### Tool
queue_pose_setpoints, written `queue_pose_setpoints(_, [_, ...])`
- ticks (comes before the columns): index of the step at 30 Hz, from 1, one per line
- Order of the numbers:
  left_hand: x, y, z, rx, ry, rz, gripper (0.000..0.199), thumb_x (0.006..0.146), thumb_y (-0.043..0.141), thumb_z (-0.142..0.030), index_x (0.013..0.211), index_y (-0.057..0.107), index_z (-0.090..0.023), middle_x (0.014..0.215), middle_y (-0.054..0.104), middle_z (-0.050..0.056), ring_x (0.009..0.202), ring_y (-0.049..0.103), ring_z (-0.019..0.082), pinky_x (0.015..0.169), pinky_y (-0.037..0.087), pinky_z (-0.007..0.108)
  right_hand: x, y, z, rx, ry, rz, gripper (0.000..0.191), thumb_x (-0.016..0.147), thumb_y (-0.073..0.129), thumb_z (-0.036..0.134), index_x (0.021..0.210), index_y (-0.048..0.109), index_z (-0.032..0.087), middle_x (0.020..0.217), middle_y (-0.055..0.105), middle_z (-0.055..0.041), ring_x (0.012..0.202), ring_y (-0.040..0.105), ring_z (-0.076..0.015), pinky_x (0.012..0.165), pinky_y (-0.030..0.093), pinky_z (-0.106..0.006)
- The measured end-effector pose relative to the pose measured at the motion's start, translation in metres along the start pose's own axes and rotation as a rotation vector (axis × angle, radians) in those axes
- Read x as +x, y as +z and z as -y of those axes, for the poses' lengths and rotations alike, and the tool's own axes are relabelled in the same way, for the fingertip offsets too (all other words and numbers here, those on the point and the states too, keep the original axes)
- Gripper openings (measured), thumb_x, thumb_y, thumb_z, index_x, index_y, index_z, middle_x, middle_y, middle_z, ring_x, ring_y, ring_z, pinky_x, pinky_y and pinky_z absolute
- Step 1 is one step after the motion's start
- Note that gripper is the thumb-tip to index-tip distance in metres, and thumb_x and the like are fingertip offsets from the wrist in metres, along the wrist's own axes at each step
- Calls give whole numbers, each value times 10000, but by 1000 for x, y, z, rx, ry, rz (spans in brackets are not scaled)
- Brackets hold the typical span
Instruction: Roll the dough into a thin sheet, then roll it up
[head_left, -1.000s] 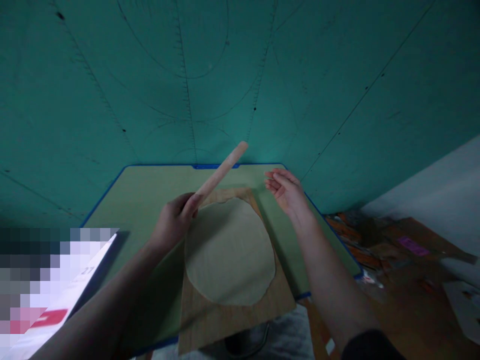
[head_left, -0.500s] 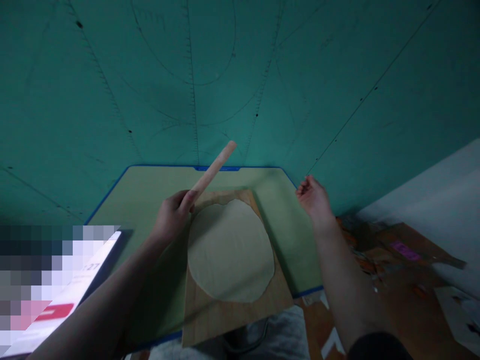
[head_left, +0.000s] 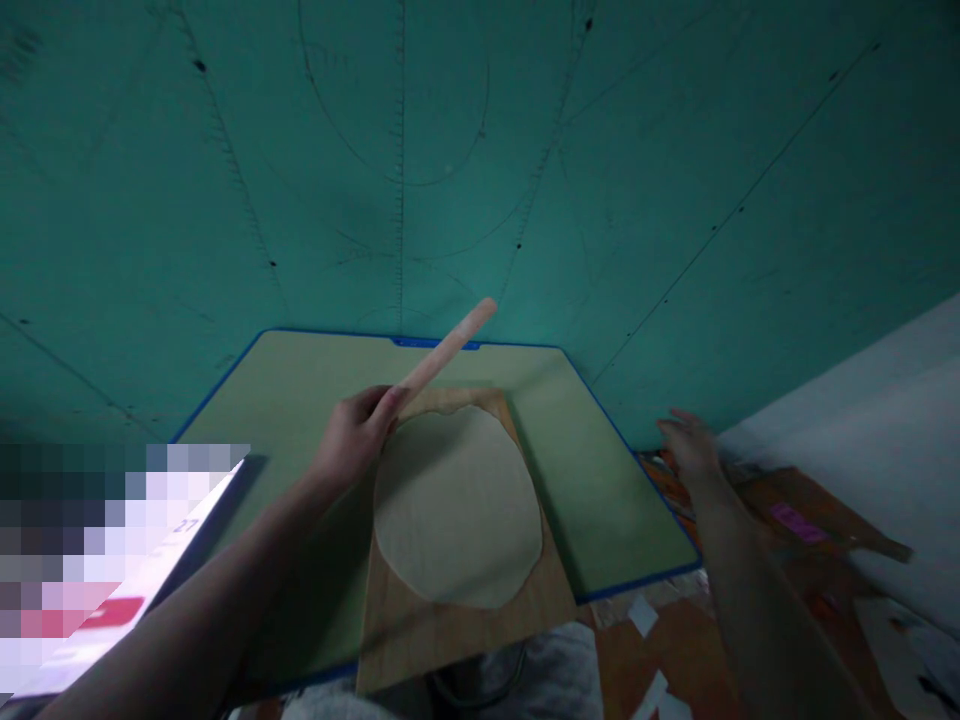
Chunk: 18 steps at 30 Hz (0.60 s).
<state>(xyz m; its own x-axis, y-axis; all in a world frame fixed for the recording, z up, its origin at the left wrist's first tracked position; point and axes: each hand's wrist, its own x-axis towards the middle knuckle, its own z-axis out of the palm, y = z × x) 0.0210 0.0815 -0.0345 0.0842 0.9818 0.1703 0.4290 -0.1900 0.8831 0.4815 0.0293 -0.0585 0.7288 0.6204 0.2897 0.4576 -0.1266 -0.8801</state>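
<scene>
A wooden rolling pin (head_left: 450,345) is gripped near its lower end by my left hand (head_left: 358,430), its free end slanting up to the right. Beneath and beside that hand lies a wide, thin, roughly round sheet of dough (head_left: 459,510). The dough rests flat on a wooden board (head_left: 465,635), which overhangs the table's near edge. Off to the right, past the table's edge, my right hand (head_left: 691,445) is slightly blurred; its fingers look stretched out and apart, with nothing visible in them.
Under the board is a pale green tabletop (head_left: 600,470) with a blue rim. A lit screen (head_left: 180,550), partly pixelated, stands at the left. Behind rises a green wall (head_left: 450,150) with drawn lines. Cardboard (head_left: 825,520) and paper scraps (head_left: 643,615) lie on the floor at right.
My right hand has swung right and down, away from the table's edge, and its curled fingers have spread. My left hand still holds the rolling pin, slightly lower. The view has shifted a little.
</scene>
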Motion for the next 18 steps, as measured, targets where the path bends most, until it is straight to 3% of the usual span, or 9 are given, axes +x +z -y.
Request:
queue_pose_setpoints(2, [-3, 1, -2, -4, 14, 25, 463, 835, 478, -605, 657, 595, -194, 551, 500, -14, 527, 455, 145, 495, 343, 258, -4, 17, 13, -41, -27, -25, 292, 609, 676, 365, 867, 635, 234, 1072, 700, -104, 1176, 605, -334, 1028, 453, -521])
queue_pose_setpoints(4, [-6, 1, -4, 6, 31, 59, 477, 836, 474, -617, 697, 630, -189, 552, 508, -15, 535, 461, 149, 499, 347, 256, -16, 42, 35, -26, -58, 26, 387, 648, 685, 362, 1012, 673, 233, 1243, 678, -107, 1260, 568, -316, 1102, 404, -499])
queue_pose_setpoints(6, [-8, 1, -7, 22, 52, 88, 485, 839, 473, -624, 742, 659, -187, 552, 520, -16, 546, 471, 155, 512, 365, 256, -38, 71, 62, 106, -73, 250, 471, 706, 712, 393, 1148, 652, 241, 1298, 664, -106, 1229, 608, -294, 1088, 438, -483])
queue_pose_setpoints(8, [-11, 1, -9, 35, 79, 99, 483, 844, 483, -625, 766, 671, -187, 556, 534, -13, 557, 486, 161, 528, 386, 258, -68, 102, 89, 314, -43, 562, 497, 741, 747, 442, 1192, 626, 272, 1256, 687, -80, 1157, 660, -251, 1035, 501, -440])
queue_pose_setpoints(10, [-13, 2, -9, 32, 97, 106, 479, 853, 495, -620, 804, 682, -182, 572, 556, -8, 565, 505, 166, 534, 397, 262, -98, 132, 112, 560, 44, 882, 477, 756, 777, 448, 1175, 612, 291, 1170, 721, -51, 1075, 702, -228, 956, 563, -418])
queue_pose_setpoints(12, [-14, 4, -7, 10, 112, 114, 471, 865, 512, -612, 877, 686, -173, 607, 586, -2, 583, 532, 170, 535, 404, 262, -123, 155, 126, 739, 94, 1061, 421, 728, 818, 390, 1084, 622, 283, 1082, 745, -25, 1024, 720, -214, 915, 597, -395])
queue_pose_setpoints(15, [-17, 9, -4, -59, 104, 145, 439, 892, 527, -588, 963, 643, -170, 707, 649, 19, 597, 553, 160, 529, 411, 256, -143, 171, 136, 913, 91, 1106, 431, 708, 835, 306, 1078, 615, 290, 1072, 766, -2, 1048, 718, -202, 943, 603, -386])
queue_pose_setpoints(18, [-21, 11, -3, -123, 92, 246, 422, 931, 491, -567, 1030, 599, -172, 769, 681, 34, 562, 531, 138, 505, 399, 248, -149, 170, 135, 961, 44, 1089, 434, 729, 823, 309, 1113, 623, 287, 1080, 779, -11, 1075, 716, -217, 959, 603, -409])
